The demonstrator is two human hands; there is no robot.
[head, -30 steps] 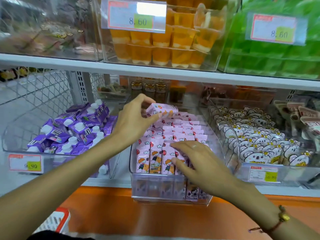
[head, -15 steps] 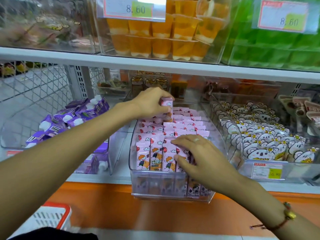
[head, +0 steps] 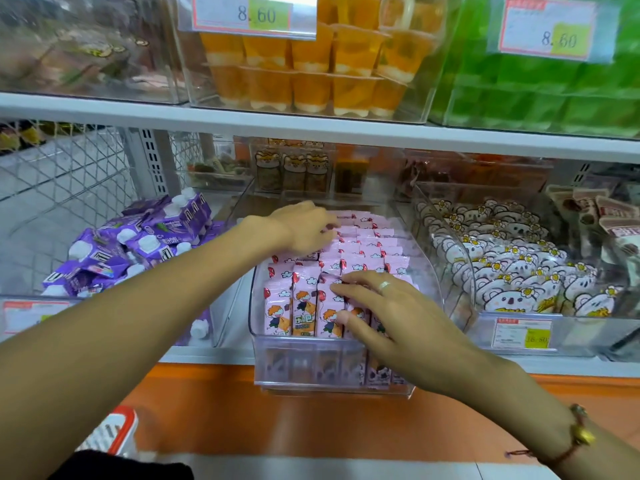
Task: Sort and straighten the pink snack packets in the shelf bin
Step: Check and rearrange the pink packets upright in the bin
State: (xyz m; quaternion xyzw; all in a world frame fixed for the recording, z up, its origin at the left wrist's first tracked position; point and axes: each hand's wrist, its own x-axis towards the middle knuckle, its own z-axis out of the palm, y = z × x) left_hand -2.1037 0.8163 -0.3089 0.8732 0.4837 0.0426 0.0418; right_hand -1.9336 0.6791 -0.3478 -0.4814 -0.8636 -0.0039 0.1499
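**Shop shelf, pink packet bin: both hands in the bin**

Shop shelving fills the view: a white shelf edge (head: 311, 129) runs across above the hands, with an orange panel (head: 277, 417) below the bin.

Right hand (head: 391, 317): palm down over the front right corner of the clear bin (head: 304, 368). Fingers spread and nearly straight, fingertips (head: 337, 289) lying on the tops of the front-row pink snack packets (head: 304, 303); the thumb touches a packet face lower down. It presses and does not close round any packet. A ring is on one finger, a bracelet (head: 578, 434) on the wrist.

Left hand (head: 304, 230): farther back than the right, at the rear left of the same bin, knuckles up. Its fingers reach down onto the back rows; motion blur hides whether they hold a packet, so I cannot tell.

Packets: standing upright in rows that fill the bin from front wall to back, the front row facing forward with its cartoon print visible. Those directly under the right hand are partly hidden.

Outward from the hands:
- left of the left forearm, a bin of purple pouches (head: 138, 244) with white caps, lying loosely piled;
- right of the right hand, a bin of white koala-face packets (head: 512, 271);
- above both, on the upper shelf, orange jelly cups (head: 304, 71) and green packs (head: 540, 88), each with an 8.60 price tag (head: 254, 12).
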